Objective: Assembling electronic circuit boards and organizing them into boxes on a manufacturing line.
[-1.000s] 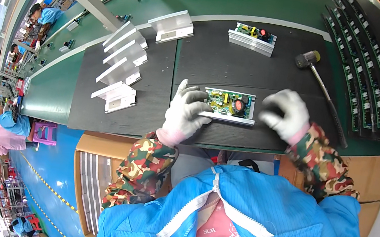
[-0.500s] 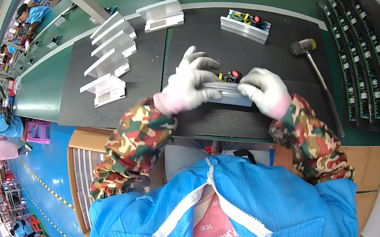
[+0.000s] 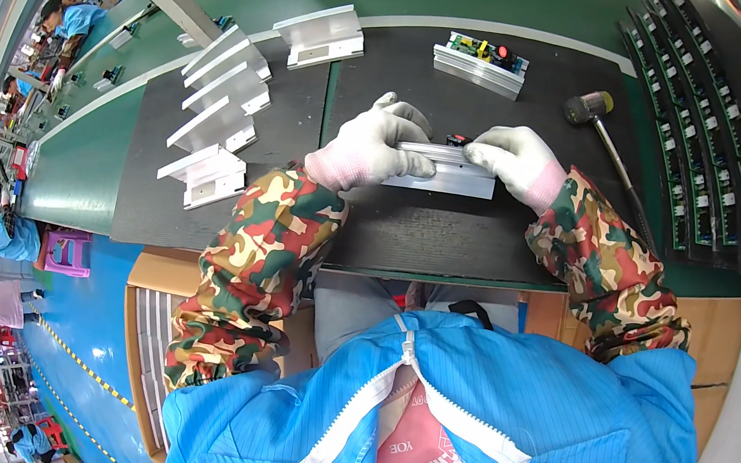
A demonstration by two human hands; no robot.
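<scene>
Heatsink (image 3: 459, 182) sits in head view on or just above the black mat (image 3: 408, 243), between both gloved hands. Left hand (image 3: 378, 146) half-curled, thumb and fingers gripping its left end; right hand (image 3: 516, 163) bent, pinching its upper right corner. Change: a second ago circuit board (image 3: 458, 140) faced up, right hand off it; now metal side faces the person, board mostly hidden. Unit looks tipped up, under two-handed control. Mallet (image 3: 590, 108) lies to the right, untouched.

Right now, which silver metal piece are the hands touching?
The silver piece between left hand and right hand; the left-side brackets and rear unit are untouched.
</scene>
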